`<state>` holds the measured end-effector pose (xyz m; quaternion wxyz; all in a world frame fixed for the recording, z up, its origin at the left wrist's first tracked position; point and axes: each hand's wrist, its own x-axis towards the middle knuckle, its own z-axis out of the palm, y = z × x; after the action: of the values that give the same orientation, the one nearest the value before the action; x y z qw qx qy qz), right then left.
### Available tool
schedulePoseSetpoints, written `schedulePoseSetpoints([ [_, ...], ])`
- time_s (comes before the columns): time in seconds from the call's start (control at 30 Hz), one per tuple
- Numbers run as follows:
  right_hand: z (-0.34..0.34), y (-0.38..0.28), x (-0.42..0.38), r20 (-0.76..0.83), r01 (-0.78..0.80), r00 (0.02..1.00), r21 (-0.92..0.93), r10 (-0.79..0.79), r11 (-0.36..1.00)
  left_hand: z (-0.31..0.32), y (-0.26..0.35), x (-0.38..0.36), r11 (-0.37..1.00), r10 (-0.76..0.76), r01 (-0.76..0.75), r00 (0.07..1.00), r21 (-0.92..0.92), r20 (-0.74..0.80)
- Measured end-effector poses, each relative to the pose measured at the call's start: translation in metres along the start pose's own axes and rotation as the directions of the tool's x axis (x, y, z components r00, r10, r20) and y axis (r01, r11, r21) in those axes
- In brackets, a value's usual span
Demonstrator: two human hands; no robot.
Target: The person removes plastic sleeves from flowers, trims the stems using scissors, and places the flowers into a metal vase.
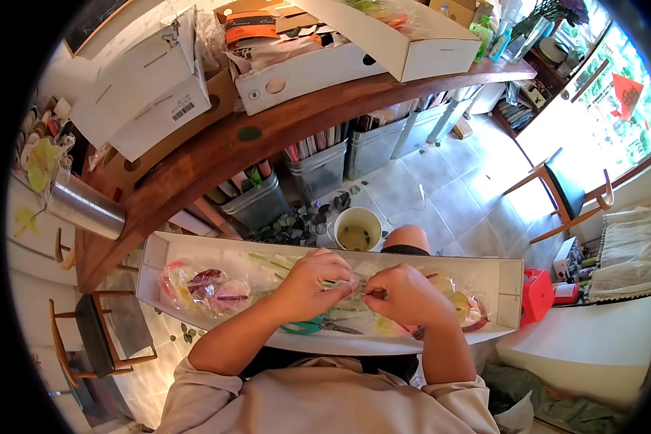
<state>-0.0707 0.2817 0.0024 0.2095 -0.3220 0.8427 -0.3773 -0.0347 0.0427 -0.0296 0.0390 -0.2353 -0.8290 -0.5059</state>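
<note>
Across my lap lies a long white cardboard box (pixel 512 300). My left hand (pixel 315 283) and my right hand (pixel 401 293) meet over its middle, each with fingers pinched together. What they pinch is small and mostly hidden; I cannot make it out. Beneath them run green stems (pixel 271 262) and clear plastic wrap. Plastic-wrapped flowers (pixel 211 288), pink and dark red, fill the box's left end. More wrapped flowers (pixel 461 305) lie to the right, partly behind my right forearm. Teal-handled scissors (pixel 304 326) rest in the box just below my left hand.
Beyond the box stands a white bucket (pixel 356 230) on the tiled floor, with loose leaves (pixel 291 226) beside it. A curved wooden counter (pixel 282 124) carries several cardboard boxes (pixel 311 74). A red container (pixel 536 296) touches the box's right end. Chairs (pixel 568 186) stand on both sides.
</note>
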Motion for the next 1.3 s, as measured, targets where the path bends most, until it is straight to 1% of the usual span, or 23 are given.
schedulePoseSetpoints([
  [0.1, -0.004, -0.004, 0.000, 0.003, -0.002, 1.000, -0.010, 0.002, 1.000, 0.002, 0.004, -0.003, 0.992, -0.068, 0.058, 0.993, -0.110, -0.092],
  [0.3, -0.010, -0.009, -0.002, -0.001, 0.019, 1.000, -0.013, -0.019, 1.000, -0.004, 0.003, -0.006, 0.992, -0.082, 0.069, 0.989, -0.107, -0.120],
  [0.43, -0.012, -0.013, -0.002, 0.011, 0.034, 0.999, 0.009, -0.034, 0.999, 0.000, 0.002, -0.010, 0.984, -0.155, 0.136, 0.971, -0.113, -0.181],
  [0.5, -0.011, -0.013, -0.001, 0.007, 0.031, 0.999, -0.010, -0.031, 0.999, 0.005, -0.001, -0.012, 0.978, -0.198, 0.176, 0.954, -0.113, -0.225],
  [0.6, -0.010, -0.014, 0.000, 0.003, 0.017, 1.000, -0.022, -0.017, 1.000, 0.006, 0.004, -0.010, 0.991, -0.135, 0.123, 0.946, -0.060, -0.295],
  [0.7, -0.012, -0.016, 0.001, -0.001, 0.003, 1.000, -0.022, -0.003, 1.000, 0.004, 0.005, -0.009, 0.996, -0.059, 0.077, 0.943, 0.041, -0.327],
  [0.8, -0.012, -0.015, 0.001, -0.020, 0.039, 0.999, 0.005, -0.038, 0.999, 0.000, 0.012, -0.008, 0.988, -0.025, 0.076, 0.936, 0.134, -0.352],
  [0.83, -0.012, -0.014, 0.001, -0.029, 0.059, 0.998, 0.018, -0.058, 0.998, 0.000, 0.011, -0.008, 0.990, -0.049, 0.093, 0.933, 0.109, -0.356],
  [0.9, -0.011, -0.013, 0.002, -0.035, 0.074, 0.997, -0.002, -0.074, 0.997, 0.001, 0.008, -0.009, 0.990, -0.097, 0.126, 0.927, 0.059, -0.362],
  [1.0, -0.011, -0.015, 0.003, -0.033, 0.073, 0.997, -0.013, -0.073, 0.997, 0.006, 0.007, -0.011, 0.972, -0.232, 0.201, 0.904, -0.121, -0.359],
  [1.1, -0.011, -0.015, 0.003, -0.029, 0.081, 0.996, -0.026, -0.081, 0.996, 0.006, 0.006, -0.012, 0.958, -0.273, 0.220, 0.900, -0.185, -0.341],
  [1.13, -0.011, -0.015, 0.003, -0.029, 0.086, 0.996, -0.032, -0.087, 0.996, 0.005, 0.006, -0.012, 0.957, -0.278, 0.232, 0.903, -0.173, -0.327],
  [1.2, -0.012, -0.016, 0.002, 0.001, 0.035, 0.999, -0.032, -0.035, 0.999, 0.002, 0.007, -0.012, 0.955, -0.290, 0.255, 0.909, -0.149, -0.298],
  [1.3, -0.012, -0.017, 0.002, 0.037, -0.012, 0.999, -0.035, 0.013, 0.999, -0.006, 0.000, -0.012, 0.957, -0.288, 0.277, 0.945, -0.088, -0.155],
])
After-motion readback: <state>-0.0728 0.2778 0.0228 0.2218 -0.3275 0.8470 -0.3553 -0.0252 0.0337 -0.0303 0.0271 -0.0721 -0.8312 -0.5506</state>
